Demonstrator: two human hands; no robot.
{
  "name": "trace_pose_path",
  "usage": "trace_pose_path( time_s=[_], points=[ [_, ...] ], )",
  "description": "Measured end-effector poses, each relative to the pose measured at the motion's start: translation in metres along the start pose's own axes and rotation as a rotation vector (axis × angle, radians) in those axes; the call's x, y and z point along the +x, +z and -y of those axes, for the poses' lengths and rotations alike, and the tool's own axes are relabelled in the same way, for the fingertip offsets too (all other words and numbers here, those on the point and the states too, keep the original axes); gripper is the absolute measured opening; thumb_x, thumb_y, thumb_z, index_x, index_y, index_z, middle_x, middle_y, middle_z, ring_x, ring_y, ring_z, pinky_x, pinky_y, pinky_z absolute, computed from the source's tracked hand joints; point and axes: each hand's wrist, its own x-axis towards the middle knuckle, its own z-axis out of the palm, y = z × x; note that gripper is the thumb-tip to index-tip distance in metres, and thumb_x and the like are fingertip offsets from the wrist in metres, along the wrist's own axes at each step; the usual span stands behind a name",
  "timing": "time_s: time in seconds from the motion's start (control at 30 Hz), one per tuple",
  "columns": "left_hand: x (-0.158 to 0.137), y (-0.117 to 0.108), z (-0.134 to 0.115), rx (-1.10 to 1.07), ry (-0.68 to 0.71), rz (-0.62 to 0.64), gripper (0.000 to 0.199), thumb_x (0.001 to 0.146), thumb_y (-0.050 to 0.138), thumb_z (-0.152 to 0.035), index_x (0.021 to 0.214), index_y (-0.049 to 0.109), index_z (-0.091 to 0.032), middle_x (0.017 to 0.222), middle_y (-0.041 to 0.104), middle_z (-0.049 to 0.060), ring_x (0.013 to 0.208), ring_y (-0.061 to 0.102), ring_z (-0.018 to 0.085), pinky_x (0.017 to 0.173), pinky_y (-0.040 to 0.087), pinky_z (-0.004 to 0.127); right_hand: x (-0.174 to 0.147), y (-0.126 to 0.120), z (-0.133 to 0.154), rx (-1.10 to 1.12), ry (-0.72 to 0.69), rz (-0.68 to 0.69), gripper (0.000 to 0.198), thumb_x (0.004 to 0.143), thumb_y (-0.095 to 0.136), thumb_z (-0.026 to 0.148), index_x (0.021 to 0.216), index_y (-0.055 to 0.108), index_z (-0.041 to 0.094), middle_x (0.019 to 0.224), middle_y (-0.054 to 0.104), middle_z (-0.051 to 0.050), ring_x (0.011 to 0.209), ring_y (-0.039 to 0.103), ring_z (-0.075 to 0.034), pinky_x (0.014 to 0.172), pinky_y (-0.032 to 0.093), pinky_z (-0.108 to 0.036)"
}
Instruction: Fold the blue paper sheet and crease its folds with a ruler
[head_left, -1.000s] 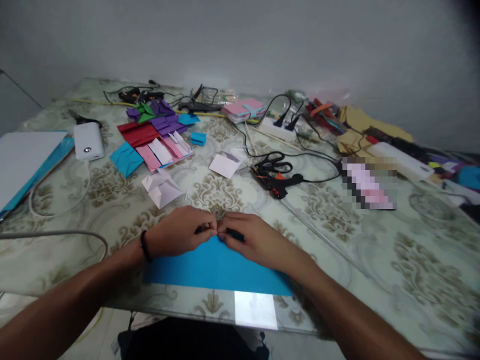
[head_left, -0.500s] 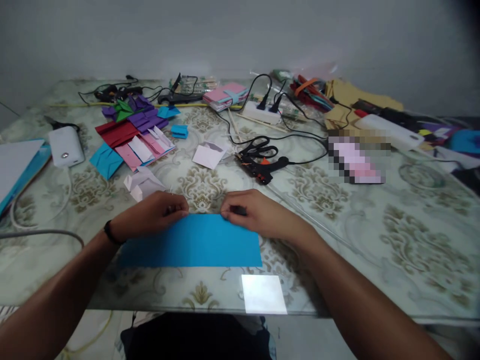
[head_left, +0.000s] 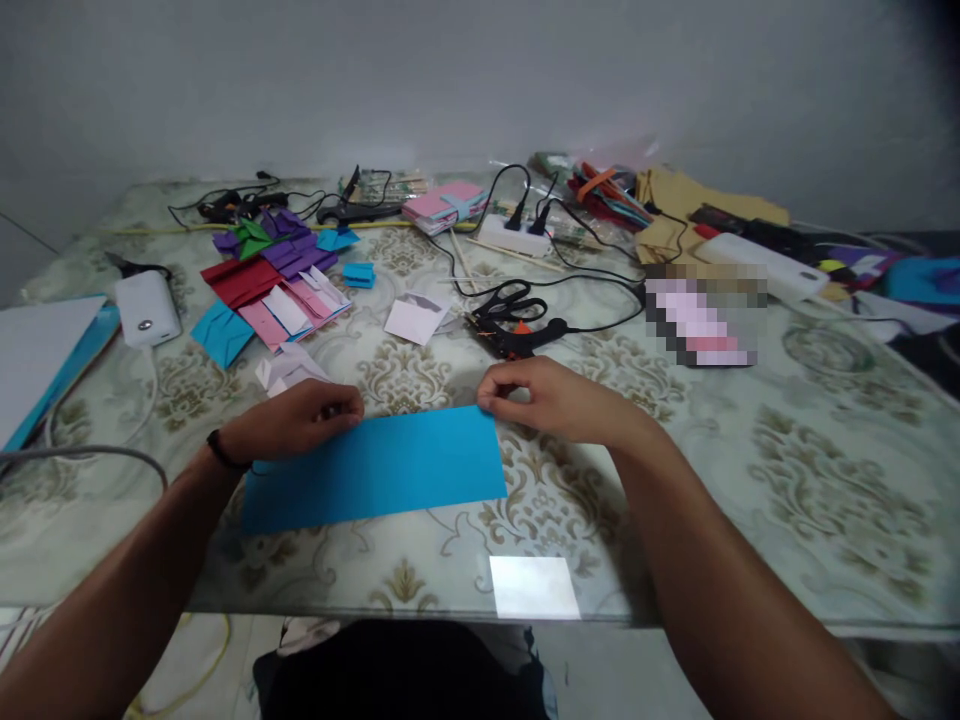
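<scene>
A long blue sheet of paper [head_left: 382, 470] lies on the patterned table, tilted slightly up to the right. My left hand [head_left: 319, 415] pinches its far edge left of the middle, fingers closed. At the far right corner, thumb and fingers of my right hand [head_left: 529, 395] are pinched on the same sheet. Just beyond the hands are a white folded paper [head_left: 289, 370] and a second small white paper piece [head_left: 417, 317]. Black-handled scissors [head_left: 510, 305] rest by a black glue gun [head_left: 517, 338], partly behind my right hand.
Folded coloured papers [head_left: 274, 285] are heaped at the left, near a white power bank [head_left: 147, 308]. A power strip [head_left: 516, 237] with plugged-in black cords stands at the back. Brown paper [head_left: 667, 195] lies back right. The table's front edge [head_left: 420, 617] runs close to my body.
My right hand has slid right along the far edge to the paper's corner. The blue sheet has turned slightly, its right end now higher. My left hand keeps its pinch.
</scene>
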Motion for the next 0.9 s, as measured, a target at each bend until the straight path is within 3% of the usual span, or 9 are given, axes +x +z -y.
trace_pose_path(
  time_s=[0.37,0.67,0.9],
  points=[
    [0.000,0.019,-0.008,0.058,0.004,-0.063,0.023,0.099,0.049,-0.031,0.085,0.061,-0.017,0.071,0.060,-0.002,0.064,0.053,0.013,0.061,0.034,0.025,0.002,0.028,0.021,-0.059,-0.046,0.022,0.017,0.097,0.058,0.028,0.090,0.071,0.019,0.088,0.072,-0.003,0.079,0.065,-0.018,0.073,0.047,-0.028],
    [0.004,0.052,-0.020,0.192,0.050,-0.171,0.013,0.097,0.051,-0.023,0.090,0.061,-0.020,0.084,0.068,0.000,0.078,0.062,0.018,0.069,0.037,0.029,0.006,0.071,0.034,-0.106,-0.113,-0.051,0.008,0.097,0.063,0.015,0.094,0.069,0.019,0.093,0.073,-0.003,0.087,0.068,-0.019,0.080,0.048,-0.029],
    [0.004,0.063,-0.028,0.268,0.069,-0.195,0.012,0.100,0.052,-0.023,0.092,0.060,-0.021,0.087,0.068,0.000,0.080,0.065,0.019,0.070,0.038,0.032,0.008,0.082,0.033,-0.024,-0.162,-0.121,0.010,0.093,0.063,0.010,0.089,0.066,0.019,0.087,0.070,-0.001,0.081,0.066,-0.017,0.076,0.048,-0.026]
  ],
)
